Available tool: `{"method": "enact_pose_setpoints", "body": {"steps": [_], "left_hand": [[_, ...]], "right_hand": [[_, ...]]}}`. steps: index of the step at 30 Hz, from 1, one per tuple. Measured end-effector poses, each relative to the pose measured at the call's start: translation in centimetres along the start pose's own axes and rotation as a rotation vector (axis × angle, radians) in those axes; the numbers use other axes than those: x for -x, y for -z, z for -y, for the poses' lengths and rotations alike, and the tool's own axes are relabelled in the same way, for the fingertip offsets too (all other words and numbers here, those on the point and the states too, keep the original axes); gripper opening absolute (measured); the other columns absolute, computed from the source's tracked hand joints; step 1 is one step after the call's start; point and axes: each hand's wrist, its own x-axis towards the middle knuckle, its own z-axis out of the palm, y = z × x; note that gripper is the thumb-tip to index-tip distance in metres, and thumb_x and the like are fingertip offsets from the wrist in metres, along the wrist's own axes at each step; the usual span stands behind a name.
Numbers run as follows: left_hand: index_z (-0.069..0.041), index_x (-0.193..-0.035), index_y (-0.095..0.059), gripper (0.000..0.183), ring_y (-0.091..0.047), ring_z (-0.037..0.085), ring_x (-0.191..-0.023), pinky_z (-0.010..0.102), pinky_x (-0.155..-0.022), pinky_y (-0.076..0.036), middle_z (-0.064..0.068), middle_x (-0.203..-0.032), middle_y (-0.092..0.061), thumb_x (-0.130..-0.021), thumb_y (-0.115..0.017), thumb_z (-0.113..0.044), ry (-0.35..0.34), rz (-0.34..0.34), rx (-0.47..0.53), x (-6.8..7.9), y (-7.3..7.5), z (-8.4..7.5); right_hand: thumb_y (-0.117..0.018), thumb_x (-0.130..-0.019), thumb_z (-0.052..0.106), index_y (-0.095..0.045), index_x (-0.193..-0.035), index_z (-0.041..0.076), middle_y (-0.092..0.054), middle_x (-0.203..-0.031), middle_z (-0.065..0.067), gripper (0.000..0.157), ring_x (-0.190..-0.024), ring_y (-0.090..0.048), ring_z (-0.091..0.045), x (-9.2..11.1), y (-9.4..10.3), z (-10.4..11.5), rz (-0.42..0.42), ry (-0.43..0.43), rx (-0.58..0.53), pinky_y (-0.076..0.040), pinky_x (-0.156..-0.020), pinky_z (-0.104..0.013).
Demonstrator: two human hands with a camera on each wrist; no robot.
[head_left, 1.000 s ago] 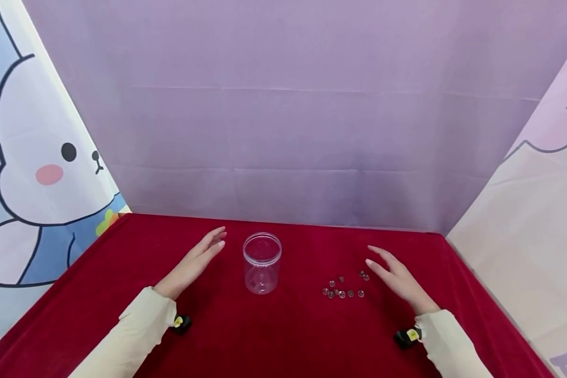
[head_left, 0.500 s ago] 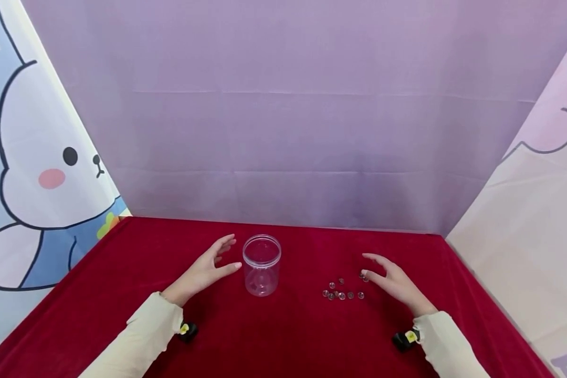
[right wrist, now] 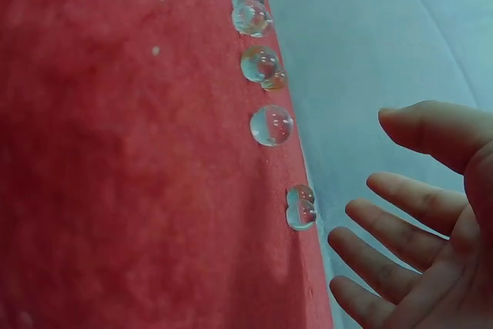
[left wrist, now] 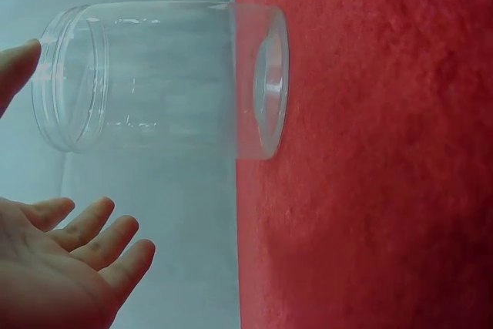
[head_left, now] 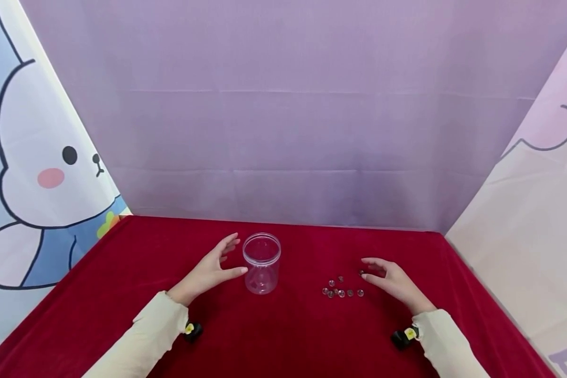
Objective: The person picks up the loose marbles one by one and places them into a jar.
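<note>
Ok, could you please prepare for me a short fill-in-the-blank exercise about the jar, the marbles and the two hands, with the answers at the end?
1. In the head view, the clear jar is between the left hand and the right hand, nearer to the ____ one.
2. The glass marbles lie on a cloth whose colour is ____.
3. The jar is not tilted; it stands ____.
4. The number of marbles inside the jar is ____.

Missing words: left; red; upright; zero.

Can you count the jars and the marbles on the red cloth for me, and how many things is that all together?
Jars: 1
Marbles: 10 (the right hand hides one in the head view, but the right wrist view shows it)
Total: 11
</note>
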Motion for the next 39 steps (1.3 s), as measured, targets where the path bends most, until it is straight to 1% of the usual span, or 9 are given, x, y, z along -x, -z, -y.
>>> {"method": "enact_pose_setpoints", "body": {"steps": [4, 7, 10, 13, 17, 21, 29, 36, 39], "left_hand": [[-0.014, -0.149, -0.020, 0.091, -0.028, 0.037, -0.135, 0.056, -0.109, -0.024, 0.014, -0.149, -0.030, -0.079, -0.075, -0.032, -0.003, -0.006, 0.014, -0.2, -0.2, 0.0], [-0.013, -0.149, -0.020, 0.091, -0.028, 0.037, -0.135, 0.056, -0.109, -0.024, 0.015, -0.149, -0.030, -0.078, -0.076, -0.031, 0.004, -0.008, 0.014, -0.4, -0.4, 0.0], [-0.014, -0.149, -0.020, 0.091, -0.028, 0.036, -0.135, 0.055, -0.109, -0.025, 0.015, -0.149, -0.030, -0.079, -0.076, -0.032, 0.010, -0.002, 0.010, -0.6, -0.5, 0.0], [-0.015, -0.149, -0.020, 0.091, -0.028, 0.035, -0.136, 0.054, -0.109, -0.025, 0.014, -0.150, -0.030, -0.079, -0.075, -0.034, 0.017, 0.002, 0.011, -0.7, -0.7, -0.1], [-0.014, -0.149, -0.020, 0.092, -0.028, 0.036, -0.135, 0.055, -0.109, -0.026, 0.015, -0.149, -0.030, -0.079, -0.075, -0.034, 0.031, -0.005, 0.012, -0.8, -0.8, -0.1], [-0.012, -0.149, -0.020, 0.093, -0.028, 0.037, -0.135, 0.055, -0.109, -0.026, 0.015, -0.149, -0.031, -0.078, -0.076, -0.031, 0.048, -0.009, 0.022, -0.8, -1.0, 0.3], [-0.011, -0.149, -0.019, 0.093, -0.030, 0.037, -0.135, 0.055, -0.108, -0.027, 0.016, -0.148, -0.032, -0.078, -0.076, -0.030, 0.021, 0.012, 0.038, -1.1, -2.0, 0.4], [-0.018, -0.149, -0.021, 0.094, -0.030, 0.035, -0.134, 0.055, -0.104, -0.034, 0.011, -0.149, -0.031, -0.076, -0.078, -0.034, 0.073, 0.001, 0.068, -1.3, -2.5, 0.6], [-0.019, -0.149, -0.020, 0.095, -0.029, 0.035, -0.135, 0.055, -0.104, -0.034, 0.011, -0.150, -0.031, -0.076, -0.078, -0.035, 0.064, 0.002, 0.066, -1.5, -2.5, 0.5]], "right_hand": [[-0.067, -0.088, 0.024, -0.054, -0.127, -0.001, -0.058, -0.125, -0.019, 0.048, -0.111, -0.058, -0.032, 0.2, 0.2, -0.3, -0.002, -0.038, -0.079, -0.050, -0.083, -0.022], [-0.066, -0.088, 0.020, -0.053, -0.127, -0.005, -0.057, -0.125, -0.023, 0.048, -0.110, -0.060, -0.031, 0.4, 0.3, -0.6, 0.011, -0.053, -0.143, -0.049, -0.081, -0.017], [-0.065, -0.089, 0.018, -0.052, -0.127, -0.007, -0.057, -0.124, -0.024, 0.047, -0.107, -0.061, -0.026, 0.5, 0.3, -0.8, 0.016, -0.065, -0.164, -0.050, -0.079, -0.017], [-0.066, -0.089, 0.019, -0.054, -0.126, -0.006, -0.059, -0.122, -0.022, 0.046, -0.104, -0.061, -0.023, 0.5, 0.3, -0.9, -0.005, -0.086, -0.162, -0.050, -0.078, -0.018], [-0.066, -0.088, 0.019, -0.055, -0.124, -0.006, -0.060, -0.120, -0.022, 0.045, -0.104, -0.061, -0.027, 0.5, 0.1, -0.7, -0.022, -0.091, -0.164, -0.049, -0.078, -0.018], [-0.065, -0.089, 0.019, -0.055, -0.124, -0.006, -0.060, -0.120, -0.022, 0.044, -0.105, -0.060, -0.029, 0.4, -0.2, -0.7, -0.009, -0.098, -0.162, -0.049, -0.078, -0.018], [-0.066, -0.089, 0.020, -0.056, -0.123, -0.005, -0.061, -0.119, -0.020, 0.043, -0.103, -0.060, -0.026, 0.7, -0.4, -1.1, -0.027, -0.144, -0.152, -0.050, -0.076, -0.020], [-0.066, -0.088, 0.019, -0.057, -0.122, -0.005, -0.062, -0.117, -0.020, 0.042, -0.101, -0.061, -0.023, 0.6, -0.5, -1.0, -0.029, -0.146, -0.159, -0.050, -0.076, -0.019], [-0.066, -0.088, 0.019, -0.058, -0.122, -0.005, -0.062, -0.117, -0.020, 0.042, -0.101, -0.061, -0.023, 0.5, -0.5, -0.9, -0.036, -0.144, -0.146, -0.049, -0.075, -0.019]]}}
